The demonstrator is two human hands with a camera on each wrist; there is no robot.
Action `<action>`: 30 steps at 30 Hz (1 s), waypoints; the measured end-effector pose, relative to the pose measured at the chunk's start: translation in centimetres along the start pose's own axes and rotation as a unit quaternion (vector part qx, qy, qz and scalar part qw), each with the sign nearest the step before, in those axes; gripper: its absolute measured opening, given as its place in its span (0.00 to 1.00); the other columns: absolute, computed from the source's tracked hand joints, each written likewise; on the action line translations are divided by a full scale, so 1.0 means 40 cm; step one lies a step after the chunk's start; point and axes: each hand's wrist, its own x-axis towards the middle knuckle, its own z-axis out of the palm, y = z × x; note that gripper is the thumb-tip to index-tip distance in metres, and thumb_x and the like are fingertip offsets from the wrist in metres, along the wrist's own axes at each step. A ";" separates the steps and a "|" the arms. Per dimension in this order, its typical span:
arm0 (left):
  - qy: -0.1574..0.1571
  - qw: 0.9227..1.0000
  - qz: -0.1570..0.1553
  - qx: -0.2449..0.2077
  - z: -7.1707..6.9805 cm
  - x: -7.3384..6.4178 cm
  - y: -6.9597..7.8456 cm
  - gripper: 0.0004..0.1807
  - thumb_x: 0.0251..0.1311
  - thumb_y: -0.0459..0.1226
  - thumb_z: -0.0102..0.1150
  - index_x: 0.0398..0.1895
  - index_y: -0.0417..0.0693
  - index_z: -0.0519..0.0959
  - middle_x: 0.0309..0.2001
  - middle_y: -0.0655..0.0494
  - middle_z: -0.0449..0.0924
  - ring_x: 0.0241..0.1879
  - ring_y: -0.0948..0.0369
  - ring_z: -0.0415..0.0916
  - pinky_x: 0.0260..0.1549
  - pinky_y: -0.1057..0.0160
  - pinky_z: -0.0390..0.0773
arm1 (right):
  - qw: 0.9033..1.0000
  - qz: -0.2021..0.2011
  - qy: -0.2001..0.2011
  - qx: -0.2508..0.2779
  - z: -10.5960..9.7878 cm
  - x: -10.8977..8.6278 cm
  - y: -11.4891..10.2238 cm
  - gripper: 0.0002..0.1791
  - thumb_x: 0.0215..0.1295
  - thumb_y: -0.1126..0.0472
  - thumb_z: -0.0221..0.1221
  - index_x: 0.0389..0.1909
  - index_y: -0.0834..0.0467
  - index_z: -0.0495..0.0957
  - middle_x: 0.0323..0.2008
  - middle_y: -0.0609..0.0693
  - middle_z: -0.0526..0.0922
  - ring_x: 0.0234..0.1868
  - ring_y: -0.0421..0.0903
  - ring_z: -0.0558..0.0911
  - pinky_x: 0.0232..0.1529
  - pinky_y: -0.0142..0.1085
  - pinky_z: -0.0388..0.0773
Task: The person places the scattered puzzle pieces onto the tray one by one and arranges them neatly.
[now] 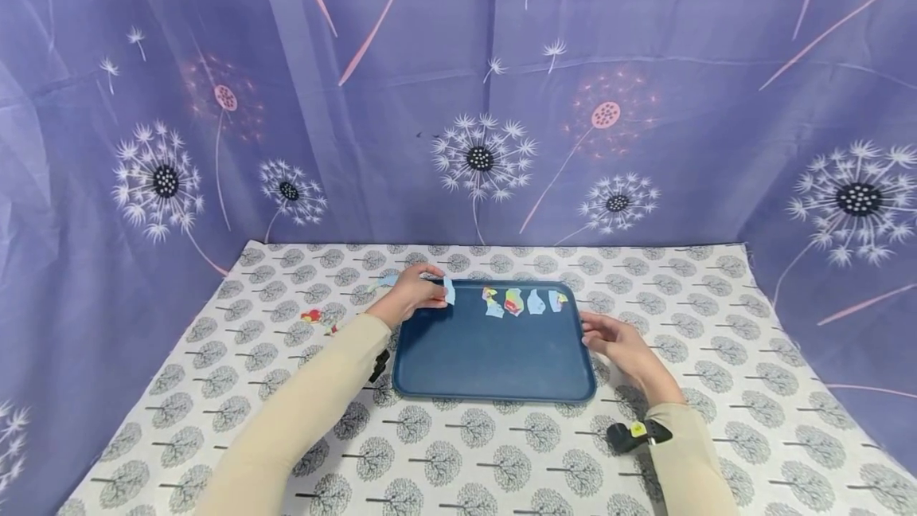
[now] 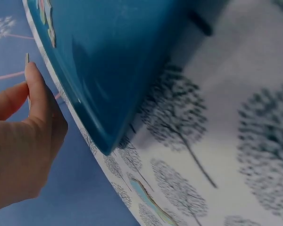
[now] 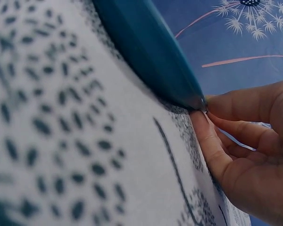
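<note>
A dark blue tray (image 1: pixel 494 357) lies on the tablecloth in front of me. Between thumb and fingertips my left hand (image 1: pixel 415 291) pinches a light blue puzzle piece (image 1: pixel 449 291) over the tray's far left corner. Seen in the left wrist view, that puzzle piece (image 2: pixel 27 59) is thin and held edge-on. My right hand (image 1: pixel 622 347) grips the tray's right rim, thumb and fingers meeting at the tray edge (image 3: pixel 179 89) in the right wrist view. Several irregular puzzle pieces (image 1: pixel 513 302), blue with red and yellow print, form a row along the tray's far side.
Left of the tray, a red puzzle piece (image 1: pixel 311 315) and a smaller red bit lie on the tree-print tablecloth (image 1: pixel 401 460). Another light blue piece (image 1: pixel 387 281) shows behind my left hand. A purple dandelion curtain (image 1: pixel 387 118) hangs behind the table.
</note>
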 end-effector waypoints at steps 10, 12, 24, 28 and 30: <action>-0.012 1.000 -0.002 0.028 0.067 0.038 0.021 0.22 0.57 0.20 0.58 0.56 0.33 0.71 0.36 0.41 0.75 0.21 0.60 0.78 0.30 0.64 0.87 | 1.000 -0.002 0.003 0.003 -0.004 0.003 0.004 0.31 0.62 0.72 0.57 0.67 0.69 0.62 0.57 0.68 0.73 0.53 0.52 0.77 0.50 0.24 0.78; -0.009 0.999 -0.005 0.038 0.077 0.045 0.016 0.20 0.56 0.19 0.58 0.53 0.33 0.72 0.32 0.43 0.74 0.20 0.60 0.76 0.28 0.64 0.87 | 1.000 -0.001 0.002 0.003 -0.004 0.004 0.004 0.31 0.62 0.72 0.57 0.67 0.69 0.62 0.57 0.68 0.73 0.52 0.50 0.77 0.50 0.25 0.78; 0.009 0.996 -0.012 0.085 0.115 0.056 -0.001 0.15 0.54 0.17 0.58 0.45 0.31 0.73 0.24 0.48 0.70 0.19 0.59 0.72 0.25 0.63 0.86 | 1.000 -0.003 -0.002 0.003 -0.001 0.003 0.004 0.31 0.62 0.71 0.57 0.67 0.70 0.62 0.56 0.68 0.73 0.52 0.51 0.77 0.49 0.24 0.78; 0.012 0.996 -0.015 0.086 0.120 0.059 -0.001 0.14 0.53 0.17 0.58 0.42 0.30 0.73 0.29 0.42 0.74 0.19 0.59 0.72 0.25 0.63 0.86 | 1.000 0.001 -0.003 0.000 -0.001 0.001 0.003 0.32 0.63 0.71 0.57 0.67 0.69 0.61 0.56 0.68 0.73 0.52 0.52 0.77 0.50 0.25 0.78; 0.017 0.996 -0.018 0.087 0.122 0.061 -0.002 0.12 0.53 0.17 0.58 0.40 0.31 0.74 0.39 0.38 0.76 0.19 0.59 0.72 0.24 0.63 0.86 | 1.000 0.003 -0.003 -0.001 -0.001 0.000 0.002 0.32 0.63 0.71 0.57 0.68 0.69 0.61 0.56 0.67 0.73 0.52 0.51 0.77 0.50 0.25 0.78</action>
